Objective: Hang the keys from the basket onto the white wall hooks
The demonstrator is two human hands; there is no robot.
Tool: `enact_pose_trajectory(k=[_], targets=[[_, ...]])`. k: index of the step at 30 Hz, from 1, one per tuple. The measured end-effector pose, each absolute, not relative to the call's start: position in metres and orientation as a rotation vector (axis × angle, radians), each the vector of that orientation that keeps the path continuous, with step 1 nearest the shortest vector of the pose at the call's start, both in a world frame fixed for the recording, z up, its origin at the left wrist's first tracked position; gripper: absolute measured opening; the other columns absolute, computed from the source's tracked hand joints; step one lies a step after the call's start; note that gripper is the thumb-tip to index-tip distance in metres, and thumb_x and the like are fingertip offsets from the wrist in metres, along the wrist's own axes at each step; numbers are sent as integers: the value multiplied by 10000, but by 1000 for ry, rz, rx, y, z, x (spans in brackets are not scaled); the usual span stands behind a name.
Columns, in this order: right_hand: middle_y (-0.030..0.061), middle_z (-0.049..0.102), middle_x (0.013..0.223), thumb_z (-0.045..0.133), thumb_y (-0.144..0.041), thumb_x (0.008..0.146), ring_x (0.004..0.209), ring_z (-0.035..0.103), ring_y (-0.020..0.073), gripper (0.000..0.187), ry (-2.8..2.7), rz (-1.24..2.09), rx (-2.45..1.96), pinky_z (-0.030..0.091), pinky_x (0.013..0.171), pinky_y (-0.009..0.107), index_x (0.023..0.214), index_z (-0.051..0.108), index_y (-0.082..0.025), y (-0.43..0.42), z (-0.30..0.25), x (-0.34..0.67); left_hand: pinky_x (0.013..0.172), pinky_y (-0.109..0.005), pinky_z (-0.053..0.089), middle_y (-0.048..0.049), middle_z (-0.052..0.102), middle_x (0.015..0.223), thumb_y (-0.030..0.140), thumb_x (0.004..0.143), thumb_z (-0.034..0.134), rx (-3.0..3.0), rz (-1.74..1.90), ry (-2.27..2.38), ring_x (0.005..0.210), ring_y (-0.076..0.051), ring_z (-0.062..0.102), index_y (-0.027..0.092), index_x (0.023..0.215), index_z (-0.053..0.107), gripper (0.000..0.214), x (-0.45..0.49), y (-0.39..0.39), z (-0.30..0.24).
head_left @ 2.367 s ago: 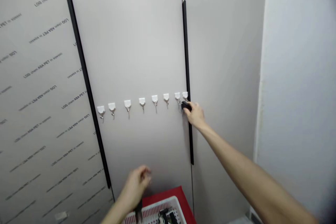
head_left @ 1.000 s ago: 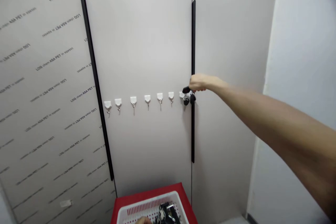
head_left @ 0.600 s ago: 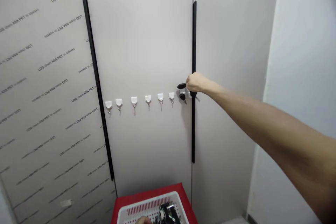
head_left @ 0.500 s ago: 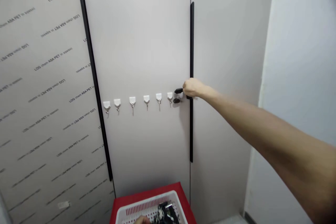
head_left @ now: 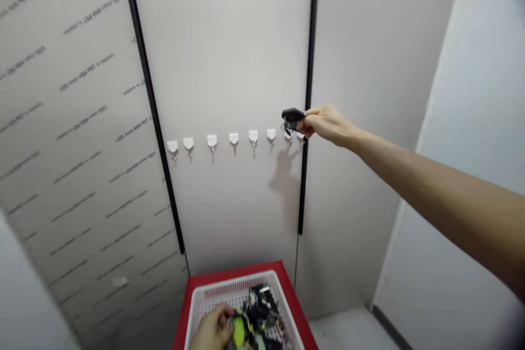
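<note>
My right hand (head_left: 326, 124) is raised at the right end of a row of several white adhesive hooks (head_left: 233, 139) and pinches a black key fob (head_left: 292, 115). Small metal keys (head_left: 287, 129) hang below the fob, close to the last hooks. Low down, my left hand (head_left: 210, 329) is inside a white plastic basket (head_left: 241, 284) with its fingers curled at a metal ring and a lime-green key fob (head_left: 238, 331). Beside that hand lies a tangled pile of black keys (head_left: 258, 306). Part of the pile is hidden by the bottom edge of the picture.
The basket rests on a red surface (head_left: 192, 290) against grey cabinet doors with black vertical handles (head_left: 308, 98). A panel with printed film (head_left: 77, 120) stands at the left, a pale wall at the right, and a floor strip at the lower right.
My view has tilted down, showing more of the basket. My right hand has risen slightly and moved right from the hooks with the black fob, and a lime-green fob now shows at my left hand.
</note>
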State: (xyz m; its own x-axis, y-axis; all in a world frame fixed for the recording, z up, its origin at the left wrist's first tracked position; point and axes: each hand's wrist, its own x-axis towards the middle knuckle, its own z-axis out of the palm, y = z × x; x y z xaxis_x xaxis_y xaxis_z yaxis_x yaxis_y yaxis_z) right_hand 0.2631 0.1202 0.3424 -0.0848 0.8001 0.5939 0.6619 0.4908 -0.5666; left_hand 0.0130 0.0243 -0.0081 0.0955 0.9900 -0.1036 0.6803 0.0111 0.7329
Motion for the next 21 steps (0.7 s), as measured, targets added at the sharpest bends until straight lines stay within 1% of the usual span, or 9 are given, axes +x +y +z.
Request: enact_pose_trajectory(k=[3,7,10,12,15,17,18,20,21], targets=[[16,525,507,359,-95,583,458,457,72,185,-2048,437,-1293,373,473,188,565,543,-101,97,278,245,540,-192,326,10,496,592,116,586,410,1810,607,1751,593,-102,450,141,737,495,175,2,19,12],[11,513,466,314,-116,576,434,454,89,224,-2377,799,-1314,346,428,192,538,535,-121,74,168,217,641,-208,314,-21,521,753,124,596,404,1954,678,1873,696,-110,449,161,788,496,217,-10,20,31],[23,528,467,296,-113,562,443,464,112,244,-2505,834,-1293,328,426,209,514,533,-148,63,102,202,616,-205,315,-20,524,738,134,605,404,1955,644,1883,669,-105,452,166,770,501,194,-14,19,31],[34,550,496,310,-110,546,489,490,140,235,-2530,764,-1287,329,457,231,506,533,-175,60,78,199,605,-199,318,-14,522,706,146,606,412,1922,680,1818,649,-97,453,162,744,503,166,-15,18,27],[39,587,615,381,-145,535,572,513,178,197,-2539,655,-1289,330,503,263,605,545,-228,62,73,199,560,-192,327,3,500,612,200,611,433,1740,845,1637,575,-81,445,144,690,493,114,-13,26,32],[46,580,635,417,-244,578,586,507,182,127,-2444,627,-1241,332,525,277,625,533,-227,69,87,195,481,-185,316,18,467,537,297,629,426,1500,989,1471,482,-65,420,135,641,467,167,-7,38,48],[48,564,602,396,-319,616,568,499,174,169,-2345,683,-1197,335,529,280,591,520,-207,73,98,190,441,-179,298,26,448,503,357,638,406,1367,1061,1374,437,-57,401,135,611,445,227,-2,46,62],[29,491,488,266,-454,677,478,462,134,389,-2055,935,-1053,336,500,269,474,444,-173,81,125,177,379,-165,244,42,401,438,467,650,334,1130,1178,1163,362,-39,355,142,542,386,346,11,61,96],[8,434,432,196,-500,684,418,424,109,460,-1898,1096,-957,330,467,256,426,384,-169,85,139,169,359,-159,214,51,365,402,511,651,290,1056,1215,1055,331,-32,326,147,507,349,396,18,67,115]])
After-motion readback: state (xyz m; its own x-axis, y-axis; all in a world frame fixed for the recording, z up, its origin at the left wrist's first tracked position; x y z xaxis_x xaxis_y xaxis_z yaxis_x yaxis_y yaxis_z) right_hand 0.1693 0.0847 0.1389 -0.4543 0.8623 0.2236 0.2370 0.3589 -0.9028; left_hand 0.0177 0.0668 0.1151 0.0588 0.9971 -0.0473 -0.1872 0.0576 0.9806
